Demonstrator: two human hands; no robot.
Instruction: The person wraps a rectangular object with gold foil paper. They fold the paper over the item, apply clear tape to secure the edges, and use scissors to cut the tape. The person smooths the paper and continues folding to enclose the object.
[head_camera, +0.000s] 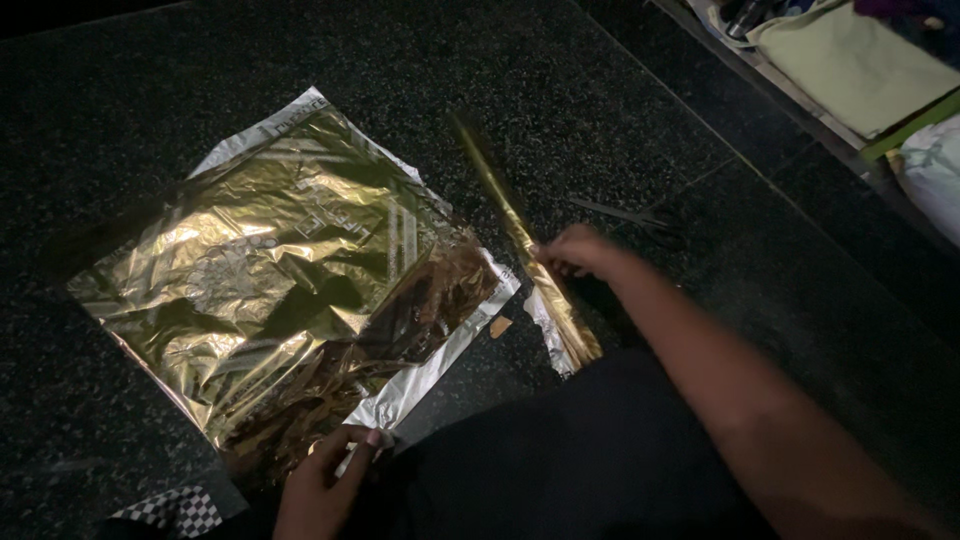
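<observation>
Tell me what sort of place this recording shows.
Probably a home floor used for craft work: dark speckled stone floor, a gold foil sheet spread flat on it, scissors lying nearby, and folded cloth stacked along the edge.

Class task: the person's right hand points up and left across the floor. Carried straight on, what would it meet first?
Probably the narrow gold strip that the right hand already touches; beyond it, dark floor, though depth is unclear.

The left hand (322, 487) lies low with fingers curled in a pinch; the right hand (575, 250), arm extended, reaches farther forward, fingers closed.
</observation>
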